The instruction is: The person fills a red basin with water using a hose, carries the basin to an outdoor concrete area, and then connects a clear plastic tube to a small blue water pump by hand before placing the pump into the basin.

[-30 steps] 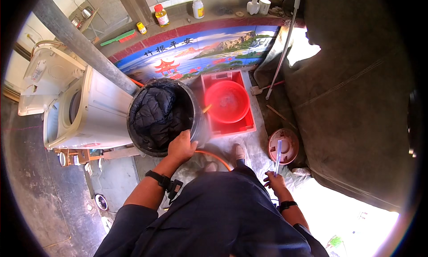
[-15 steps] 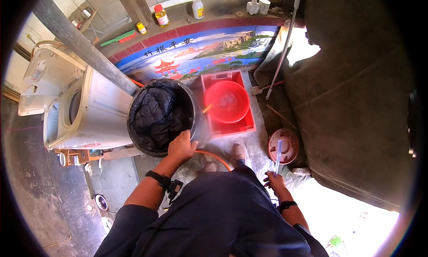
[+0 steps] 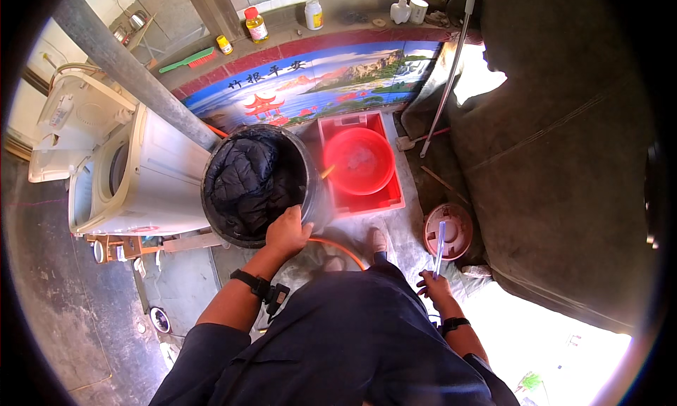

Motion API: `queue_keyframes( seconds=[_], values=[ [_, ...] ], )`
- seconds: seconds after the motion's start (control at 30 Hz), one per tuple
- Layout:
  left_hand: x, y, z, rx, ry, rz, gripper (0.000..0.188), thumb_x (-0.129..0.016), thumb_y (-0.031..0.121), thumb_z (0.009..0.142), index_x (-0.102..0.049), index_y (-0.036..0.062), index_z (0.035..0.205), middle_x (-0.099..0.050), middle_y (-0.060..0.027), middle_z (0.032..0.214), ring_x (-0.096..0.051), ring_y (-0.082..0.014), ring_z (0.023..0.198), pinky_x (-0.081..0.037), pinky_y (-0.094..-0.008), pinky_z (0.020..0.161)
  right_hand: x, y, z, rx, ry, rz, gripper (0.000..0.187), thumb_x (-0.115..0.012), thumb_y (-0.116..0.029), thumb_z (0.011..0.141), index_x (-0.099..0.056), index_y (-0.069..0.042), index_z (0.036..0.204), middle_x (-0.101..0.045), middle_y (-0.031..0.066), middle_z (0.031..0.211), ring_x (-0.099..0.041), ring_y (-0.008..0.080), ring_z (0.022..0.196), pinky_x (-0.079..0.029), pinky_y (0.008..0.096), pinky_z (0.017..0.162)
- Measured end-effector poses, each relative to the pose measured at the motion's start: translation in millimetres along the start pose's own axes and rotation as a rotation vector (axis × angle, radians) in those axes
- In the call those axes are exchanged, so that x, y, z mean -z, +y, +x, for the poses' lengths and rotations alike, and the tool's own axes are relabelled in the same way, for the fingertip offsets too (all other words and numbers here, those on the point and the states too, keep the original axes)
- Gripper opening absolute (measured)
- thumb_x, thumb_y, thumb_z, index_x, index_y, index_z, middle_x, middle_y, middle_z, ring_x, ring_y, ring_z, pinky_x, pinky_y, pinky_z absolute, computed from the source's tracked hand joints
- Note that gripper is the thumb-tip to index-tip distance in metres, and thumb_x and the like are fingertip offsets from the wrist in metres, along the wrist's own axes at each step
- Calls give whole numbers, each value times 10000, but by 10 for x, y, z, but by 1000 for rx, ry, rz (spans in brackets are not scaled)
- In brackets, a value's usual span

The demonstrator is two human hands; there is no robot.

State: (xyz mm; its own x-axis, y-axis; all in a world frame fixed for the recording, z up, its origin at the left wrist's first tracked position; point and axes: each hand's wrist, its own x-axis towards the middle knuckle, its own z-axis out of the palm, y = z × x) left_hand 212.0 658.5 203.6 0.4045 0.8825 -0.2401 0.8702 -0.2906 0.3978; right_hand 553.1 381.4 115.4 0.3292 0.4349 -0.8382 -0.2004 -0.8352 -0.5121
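My left hand (image 3: 288,235) is closed over the near right rim of a large dark bucket (image 3: 315,184). Inside the bucket lies a bunched, shiny black quilted garment (image 3: 243,173), seemingly a padded jacket. Down at my right side, my right hand (image 3: 436,286) has its fingers round a slim, clear stick-like thing (image 3: 441,242) that points up and away from me. What exactly it is I cannot make out. To the right of the bucket, a round red basin (image 3: 361,161) with liquid in it sits in a red rectangular crate (image 3: 390,194).
A white washing machine (image 3: 166,173) with raised lids stands left of the bucket, beside a slanting grey pole (image 3: 134,60). An orange hose (image 3: 338,247) runs near my feet. At right are a brownish round tub (image 3: 451,226), a long metal pole (image 3: 448,78) and a dark hanging cover (image 3: 557,152). Bottles (image 3: 256,25) line the ledge.
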Motion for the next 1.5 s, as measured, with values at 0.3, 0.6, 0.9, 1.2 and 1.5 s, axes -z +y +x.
queue_keyframes(
  seconds=[0.3,0.6,0.9,1.2,1.5],
  values=[
    [-13,-20,7,6,-14,-16,504,-603,348,868,-506,-23,1196,-592,-252,1158,-595,-423,1048,-486,-497,870,6,12,-3,-1,-6,4,413,-588,-383,938,-635,-12,1111,-703,121,849,-649,178,570,-453,292,488],
    [15,-4,4,15,-40,-28,537,-606,345,867,-499,-32,1233,-585,-264,1178,-588,-437,1060,-479,-496,884,2,4,-20,4,2,-16,434,-589,-395,938,-631,-5,1124,-708,127,860,-652,177,573,-461,294,504],
    [-7,-13,2,-5,-5,-10,462,-601,332,868,-513,-14,1162,-603,-238,1131,-602,-409,1035,-490,-491,864,6,6,-27,-2,-3,1,423,-584,-385,943,-627,-4,1123,-703,120,857,-647,175,578,-454,294,502],
    [14,18,-11,2,-19,-4,483,-602,327,867,-512,-20,1190,-597,-241,1155,-599,-405,1053,-490,-485,876,11,2,-41,-5,-6,-7,426,-575,-373,948,-620,4,1143,-690,130,855,-647,182,576,-451,286,496],
    [15,32,29,-4,-24,5,508,-600,329,866,-506,-25,1218,-601,-239,1161,-603,-407,1048,-493,-481,879,6,-5,-34,-15,-4,17,422,-570,-346,957,-609,18,1167,-678,148,844,-647,193,565,-443,273,476]
  ],
)
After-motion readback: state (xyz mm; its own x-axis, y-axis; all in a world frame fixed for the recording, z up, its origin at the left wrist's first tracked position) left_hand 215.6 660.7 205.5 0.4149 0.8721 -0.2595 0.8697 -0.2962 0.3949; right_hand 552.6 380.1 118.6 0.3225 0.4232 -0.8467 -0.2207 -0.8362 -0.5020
